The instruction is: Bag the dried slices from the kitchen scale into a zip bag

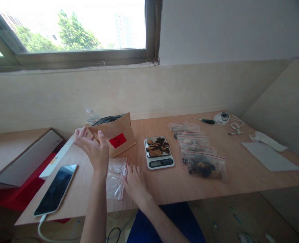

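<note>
My left hand (95, 146) is raised in front of a brown kraft paper bag (127, 130) with a red label; its fingers are apart and nothing is in them. The bag stands with its top gaping. On the table my right hand (136, 185) lies with fingers stretched out, its thumb by the red-striped edge of a clear zip bag (115, 187). To the right of that hand, a white kitchen scale (147, 162) carries dark and brown dried slices (157, 147). Its display is too small to read.
Several filled zip bags (205, 167) lie in a row right of the scale. Farther right are a screwdriver (208, 121), a white dome camera (221, 118), a white sheet (268, 157) and a white cloth (269, 140). A phone (56, 189) with a cable lies left; a plastic bottle (92, 117) stands behind.
</note>
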`<action>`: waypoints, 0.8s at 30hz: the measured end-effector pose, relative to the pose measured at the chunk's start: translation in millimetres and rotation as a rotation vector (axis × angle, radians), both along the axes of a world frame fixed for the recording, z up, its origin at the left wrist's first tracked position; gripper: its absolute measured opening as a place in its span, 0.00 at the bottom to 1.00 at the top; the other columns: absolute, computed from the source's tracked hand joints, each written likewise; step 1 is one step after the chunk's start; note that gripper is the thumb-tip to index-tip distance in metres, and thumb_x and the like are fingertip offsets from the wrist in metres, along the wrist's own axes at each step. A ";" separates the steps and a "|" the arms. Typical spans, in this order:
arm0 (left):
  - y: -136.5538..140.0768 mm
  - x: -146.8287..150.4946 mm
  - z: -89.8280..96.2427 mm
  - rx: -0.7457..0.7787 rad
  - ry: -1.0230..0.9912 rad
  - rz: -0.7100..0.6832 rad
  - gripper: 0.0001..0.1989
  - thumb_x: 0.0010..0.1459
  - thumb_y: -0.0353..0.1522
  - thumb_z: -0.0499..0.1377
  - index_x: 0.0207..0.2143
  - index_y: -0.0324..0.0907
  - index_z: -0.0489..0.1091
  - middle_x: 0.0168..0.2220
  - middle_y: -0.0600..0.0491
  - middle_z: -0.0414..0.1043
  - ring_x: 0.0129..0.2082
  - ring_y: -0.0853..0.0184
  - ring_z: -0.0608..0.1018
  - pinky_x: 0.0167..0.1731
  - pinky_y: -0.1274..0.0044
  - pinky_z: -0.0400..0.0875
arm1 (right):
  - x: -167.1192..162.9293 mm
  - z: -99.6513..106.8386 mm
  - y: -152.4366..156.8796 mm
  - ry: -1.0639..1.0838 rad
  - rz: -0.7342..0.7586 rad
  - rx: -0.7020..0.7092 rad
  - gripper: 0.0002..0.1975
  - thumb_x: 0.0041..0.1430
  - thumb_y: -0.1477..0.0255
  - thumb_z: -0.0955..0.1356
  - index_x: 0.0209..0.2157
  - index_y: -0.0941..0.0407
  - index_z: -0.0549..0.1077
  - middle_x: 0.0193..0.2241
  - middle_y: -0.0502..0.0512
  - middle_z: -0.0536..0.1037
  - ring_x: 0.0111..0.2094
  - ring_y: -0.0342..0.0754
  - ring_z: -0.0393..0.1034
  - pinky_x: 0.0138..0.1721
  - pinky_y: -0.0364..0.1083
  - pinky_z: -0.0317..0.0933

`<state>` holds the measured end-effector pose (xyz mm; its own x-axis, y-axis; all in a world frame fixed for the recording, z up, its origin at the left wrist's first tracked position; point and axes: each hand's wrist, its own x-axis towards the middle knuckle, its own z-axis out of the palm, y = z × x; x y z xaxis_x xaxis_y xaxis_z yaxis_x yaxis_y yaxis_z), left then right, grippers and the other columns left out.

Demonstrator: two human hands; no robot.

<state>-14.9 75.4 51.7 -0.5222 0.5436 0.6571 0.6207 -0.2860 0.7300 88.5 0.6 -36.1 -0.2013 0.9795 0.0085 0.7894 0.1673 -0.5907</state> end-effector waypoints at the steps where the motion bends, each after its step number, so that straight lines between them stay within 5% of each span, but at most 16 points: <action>1: -5.4 2.7 -9.4 0.019 0.010 0.020 0.26 0.55 0.35 0.55 0.54 0.38 0.51 0.59 0.38 0.43 0.58 0.59 0.58 0.52 0.67 0.63 | -5.7 -6.2 -0.4 -0.043 -0.028 -0.010 0.19 0.57 0.68 0.64 0.47 0.65 0.68 0.47 0.70 0.70 0.49 0.61 0.63 0.47 0.57 0.59; 6: -31.3 11.0 -57.9 -0.048 0.040 0.013 0.22 0.54 0.33 0.55 0.50 0.39 0.54 0.55 0.41 0.49 0.57 0.59 0.58 0.48 0.65 0.66 | -28.5 -31.2 2.3 -0.149 -0.133 0.001 0.29 0.54 0.65 0.67 0.54 0.67 0.63 0.52 0.76 0.65 0.52 0.63 0.61 0.49 0.58 0.56; 10: -50.8 11.6 -91.9 -0.258 0.100 -0.069 0.10 0.56 0.33 0.51 0.40 0.39 0.64 0.44 0.44 0.61 0.49 0.58 0.65 0.45 0.63 0.67 | -28.1 -33.3 3.4 -0.174 -0.122 -0.010 0.22 0.57 0.75 0.64 0.53 0.65 0.63 0.51 0.75 0.66 0.52 0.60 0.61 0.49 0.58 0.57; 15: -72.0 12.2 -124.6 -0.498 0.031 -0.262 0.11 0.56 0.36 0.49 0.36 0.40 0.66 0.36 0.48 0.65 0.36 0.61 0.72 0.37 0.65 0.71 | -11.3 -22.4 -4.6 -0.101 -0.091 0.013 0.17 0.59 0.82 0.56 0.43 0.62 0.70 0.47 0.70 0.70 0.48 0.57 0.65 0.47 0.56 0.59; 20: -92.0 18.2 -118.6 -0.538 -0.052 -0.409 0.13 0.57 0.40 0.51 0.39 0.41 0.67 0.39 0.48 0.67 0.37 0.62 0.74 0.37 0.68 0.71 | 11.9 -13.7 -16.4 0.413 -0.144 0.072 0.06 0.58 0.76 0.61 0.29 0.57 0.68 0.31 0.57 0.74 0.34 0.50 0.70 0.35 0.46 0.63; 24: -109.0 38.6 -96.5 -0.509 -0.234 -0.473 0.16 0.55 0.42 0.55 0.41 0.41 0.66 0.40 0.47 0.70 0.36 0.63 0.75 0.36 0.71 0.71 | 36.4 3.8 -27.2 0.719 -0.194 0.106 0.06 0.60 0.70 0.61 0.31 0.56 0.66 0.26 0.51 0.73 0.29 0.46 0.70 0.31 0.42 0.63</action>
